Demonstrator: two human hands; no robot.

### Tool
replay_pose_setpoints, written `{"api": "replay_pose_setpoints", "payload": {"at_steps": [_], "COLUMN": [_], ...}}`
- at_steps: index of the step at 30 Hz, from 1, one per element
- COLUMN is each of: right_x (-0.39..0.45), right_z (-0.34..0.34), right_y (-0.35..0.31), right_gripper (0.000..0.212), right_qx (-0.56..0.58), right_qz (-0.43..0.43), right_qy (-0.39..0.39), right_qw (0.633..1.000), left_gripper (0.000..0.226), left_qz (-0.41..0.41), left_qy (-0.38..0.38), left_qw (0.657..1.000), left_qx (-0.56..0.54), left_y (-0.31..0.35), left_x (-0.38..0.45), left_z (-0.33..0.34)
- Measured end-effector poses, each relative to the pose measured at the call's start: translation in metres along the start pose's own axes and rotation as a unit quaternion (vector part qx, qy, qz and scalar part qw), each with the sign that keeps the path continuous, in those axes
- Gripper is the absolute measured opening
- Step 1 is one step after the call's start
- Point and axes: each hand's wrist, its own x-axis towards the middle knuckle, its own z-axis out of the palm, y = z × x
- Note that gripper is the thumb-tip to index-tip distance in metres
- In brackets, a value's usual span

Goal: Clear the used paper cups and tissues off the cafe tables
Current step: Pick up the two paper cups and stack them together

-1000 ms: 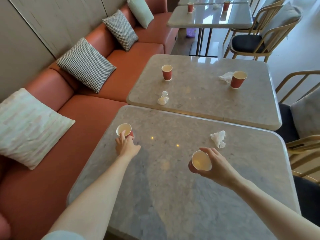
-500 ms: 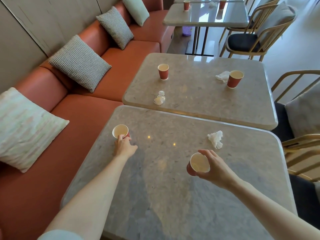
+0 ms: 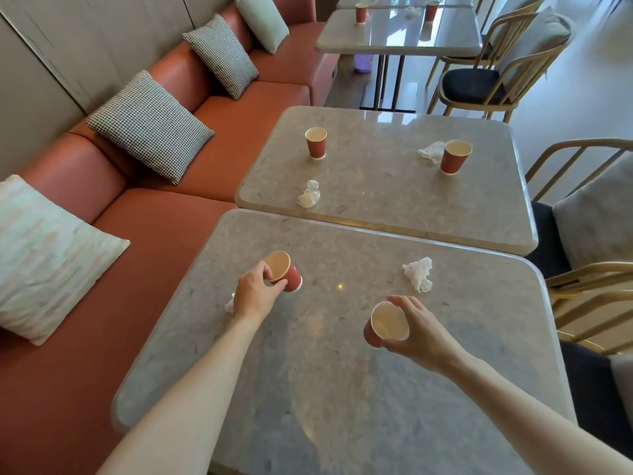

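Cups fill both hands over the near desk [image 3: 308, 389]. The left hand [image 3: 255, 296] pinches a red cup [image 3: 282, 271] by the rim, thumb and fingers curled round it; the cup is tilted, its mouth toward the camera, and whether its base touches the desk I cannot tell. The right hand [image 3: 419, 329] has its fingers curled round a second cup [image 3: 387, 324], held clear above the desk and tipped so its pale inside shows.

Just beyond the right hand, a crumpled tissue [image 3: 418, 273] lies on the near desk. A white scrap [image 3: 230, 303] peeks out from under the left wrist, mostly hidden.

Farther ahead of both hands, the next desk [image 3: 394, 207] butts against the near one. On it, well beyond the left hand, stand an upright cup [image 3: 315, 142] and, nearer, a balled tissue [image 3: 310, 195]. Well beyond the right hand stands another upright cup [image 3: 455, 161] with a tissue [image 3: 431, 151] touching or just beside it on its left.

To the left of the left hand runs an orange bench [image 3: 144, 234] with cushions. To the right of the right hand stand wooden chairs [image 3: 589, 296]. Far ahead, a third desk [image 3: 400, 36] carries two more cups.
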Motion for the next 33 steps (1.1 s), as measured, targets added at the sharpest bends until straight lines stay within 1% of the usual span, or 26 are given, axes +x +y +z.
{"api": "replay_pose_setpoints", "payload": {"at_steps": [2, 5, 11, 14, 16, 18, 22, 26, 29, 33], "right_x": [-0.002, -0.003, -0.009, -0.011, -0.012, -0.012, -0.007, -0.004, -0.003, -0.002], "right_z": [-0.002, -0.004, -0.008, -0.008, -0.01, -0.013, -0.022, -0.029, -0.036, -0.052], "right_y": [-0.001, -0.001, 0.001, 0.001, 0.0, -0.004, -0.009, -0.011, -0.017, -0.035], "right_gripper": [0.1, 0.1, 0.098, 0.093, 0.096, 0.101, 0.096, 0.089, 0.087, 0.091], "right_qx": [-0.001, 0.003, 0.008, 0.004, 0.002, -0.003, -0.02, -0.021, -0.006, 0.016], "right_qz": [0.0, -0.001, -0.01, -0.012, -0.012, -0.007, -0.012, -0.012, -0.016, -0.033], "right_qy": [0.002, 0.002, 0.007, 0.005, 0.004, 0.008, 0.03, 0.046, 0.063, 0.085], "right_qw": [1.0, 1.0, 1.0, 1.0, 1.0, 1.0, 0.999, 0.999, 0.998, 0.996], "left_gripper": [0.036, 0.032, 0.024, 0.025, 0.027, 0.024, 0.023, 0.036, 0.04, 0.073], "left_qz": [0.008, 0.028, 0.039, 0.059, 0.076, 0.091, 0.099, 0.088, 0.08, 0.059], "left_qy": [-0.009, -0.023, -0.05, -0.042, -0.044, -0.05, -0.069, -0.082, -0.08, -0.117], "left_qw": [1.0, 0.999, 0.998, 0.997, 0.995, 0.993, 0.99, 0.988, 0.984, 0.967], "left_qx": [-0.008, -0.014, -0.004, -0.026, -0.037, -0.048, -0.067, -0.096, -0.14, -0.221], "left_y": [0.002, 0.005, 0.013, 0.022, 0.027, 0.031, 0.041, 0.054, 0.065, 0.077], "left_x": [-0.007, -0.015, -0.032, -0.038, -0.043, -0.046, -0.052, -0.06, -0.07, -0.082], "left_z": [0.005, 0.012, 0.024, 0.024, 0.024, 0.024, 0.023, 0.025, 0.027, 0.031]}}
